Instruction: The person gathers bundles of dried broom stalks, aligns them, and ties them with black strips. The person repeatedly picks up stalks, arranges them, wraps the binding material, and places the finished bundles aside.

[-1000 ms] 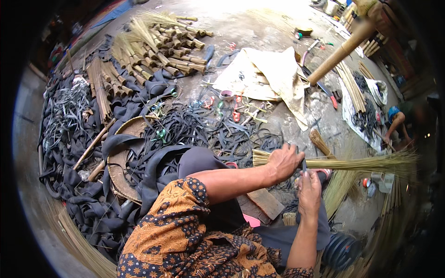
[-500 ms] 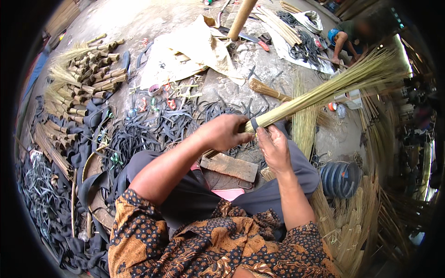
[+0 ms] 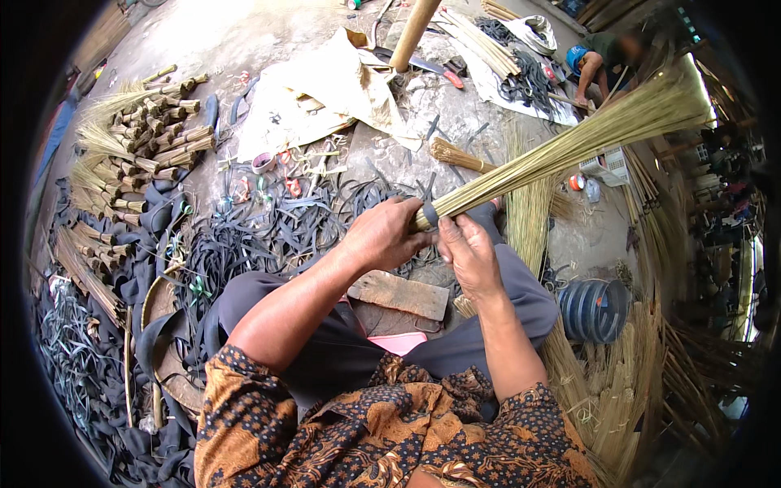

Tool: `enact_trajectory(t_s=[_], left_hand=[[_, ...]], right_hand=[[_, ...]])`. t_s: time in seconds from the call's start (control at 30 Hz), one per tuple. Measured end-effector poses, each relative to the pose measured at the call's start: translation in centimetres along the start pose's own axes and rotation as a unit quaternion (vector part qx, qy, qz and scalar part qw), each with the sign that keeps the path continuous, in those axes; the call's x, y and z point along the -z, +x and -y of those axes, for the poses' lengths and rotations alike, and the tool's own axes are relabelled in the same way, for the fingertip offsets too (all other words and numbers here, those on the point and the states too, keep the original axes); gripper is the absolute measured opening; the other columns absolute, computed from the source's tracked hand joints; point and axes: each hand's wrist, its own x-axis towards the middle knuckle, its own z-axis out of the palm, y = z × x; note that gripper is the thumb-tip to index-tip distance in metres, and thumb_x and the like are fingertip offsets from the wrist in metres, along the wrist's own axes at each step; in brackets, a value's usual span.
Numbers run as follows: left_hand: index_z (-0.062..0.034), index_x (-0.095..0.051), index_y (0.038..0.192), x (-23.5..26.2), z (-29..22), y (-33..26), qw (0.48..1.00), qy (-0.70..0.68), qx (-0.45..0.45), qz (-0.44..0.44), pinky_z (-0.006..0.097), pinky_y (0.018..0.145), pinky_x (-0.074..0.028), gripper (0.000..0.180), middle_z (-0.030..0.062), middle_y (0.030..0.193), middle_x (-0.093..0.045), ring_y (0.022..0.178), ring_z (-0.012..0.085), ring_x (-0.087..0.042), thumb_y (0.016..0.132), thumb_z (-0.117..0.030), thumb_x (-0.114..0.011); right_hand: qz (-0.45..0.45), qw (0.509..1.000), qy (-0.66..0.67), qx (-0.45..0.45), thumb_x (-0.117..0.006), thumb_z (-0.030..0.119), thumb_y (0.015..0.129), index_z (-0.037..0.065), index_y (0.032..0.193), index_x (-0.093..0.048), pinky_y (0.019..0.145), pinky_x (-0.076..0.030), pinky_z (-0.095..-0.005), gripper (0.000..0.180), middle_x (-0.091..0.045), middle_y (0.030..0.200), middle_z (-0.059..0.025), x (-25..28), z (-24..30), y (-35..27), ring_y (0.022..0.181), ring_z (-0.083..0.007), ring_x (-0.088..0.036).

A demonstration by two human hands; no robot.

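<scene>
left hand (image 3: pixel 384 234): grip clamped around the near end of a straw bundle (image 3: pixel 561 165), just beside a dark band (image 3: pixel 429 213) that encircles it. the right hand (image 3: pixel 472 254) lies to the right, its fingertips at the near side of the bundle by the band; whether its grip is closed on anything cannot be told. the straw bundle slants above the person's legs (image 3: pixel 521 305), its bound end near and left, its other end fanning out far and right.

beneath the hands, a wooden block (image 3: pixel 400 294) lies between the legs, with a pink object (image 3: pixel 397 342) on its near side. a ribbed dark cylinder (image 3: pixel 596 311) rests to the right, beside further straw bundles (image 3: pixel 606 382) at the near right. beyond the right hand, a short brown bundle (image 3: pixel 460 154) lies left of a pale sheaf (image 3: pixel 529 224).

to the left, black strips (image 3: pixel 281 224) spread in a tangle; a shallow woven tray (image 3: pixel 172 366) lies near left. short bundles (image 3: pixel 154 138) are stacked at the far left. on the far side, a cream cloth (image 3: pixel 317 93) lies near a red-handled knife (image 3: pixel 431 67) and a wooden pole (image 3: pixel 415 32). at the far right, another person (image 3: pixel 610 49) bends low.
</scene>
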Motion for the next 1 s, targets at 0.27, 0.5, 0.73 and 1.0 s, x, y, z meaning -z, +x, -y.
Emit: enact_trajectory(t_s=[0.27,0.5,0.73,1.0], left_hand=[[0.002,-0.066,0.106,1.1,0.4,0.2,0.995,-0.05,0.086,0.021,0.051,0.073,-0.054,0.047,0.026,0.083,-0.071,0.084,0.046,-0.07,0.095,-0.044,-0.07],[0.0005,-0.07,0.106,1.6,-0.6,0.3,0.989,-0.125,0.074,-0.022,0.044,0.064,-0.048,0.047,0.0176,0.069,-0.061,0.064,0.0287,-0.061,0.099,-0.046,-0.065],[-0.0004,-0.069,0.107,0.6,-2.7,-0.4,0.767,-0.542,0.093,0.33,0.027,0.064,-0.057,0.036,0.0057,0.082,-0.069,0.068,0.0124,-0.067,0.104,-0.036,-0.066],[0.0014,-0.068,0.105,0.6,-1.6,-0.1,0.993,-0.095,0.01,0.062,0.04,0.071,-0.055,0.036,0.0193,0.087,-0.072,0.075,0.036,-0.069,0.095,-0.032,-0.072]], right_hand=[[0.017,0.987,-0.133,-0.086,-0.052,0.02,0.11,0.003,0.101,-0.063,0.049,-0.033,-0.0243,0.022,-0.056,0.069,0.0035,1.5,2.5,-2.8,0.053,-0.0023,-0.037],[0.074,0.979,-0.189,-0.019,-0.053,0.017,0.109,0.004,0.096,-0.061,0.053,-0.033,-0.0238,0.021,-0.049,0.067,0.0049,2.9,3.9,-8.0,0.057,-0.0038,-0.041],[0.061,0.907,-0.381,0.171,-0.057,0.006,0.1,0.001,0.108,-0.067,0.071,-0.054,-0.0382,0.014,-0.071,0.089,-0.0138,6.4,1.6,-2.8,0.079,-0.0268,-0.069],[0.108,0.788,-0.603,0.05,-0.068,0.014,0.096,0.004,0.118,-0.068,0.081,-0.056,-0.0447,0.024,-0.071,0.106,-0.02,3.9,8.5,-1.6,0.095,-0.0404,-0.07]])
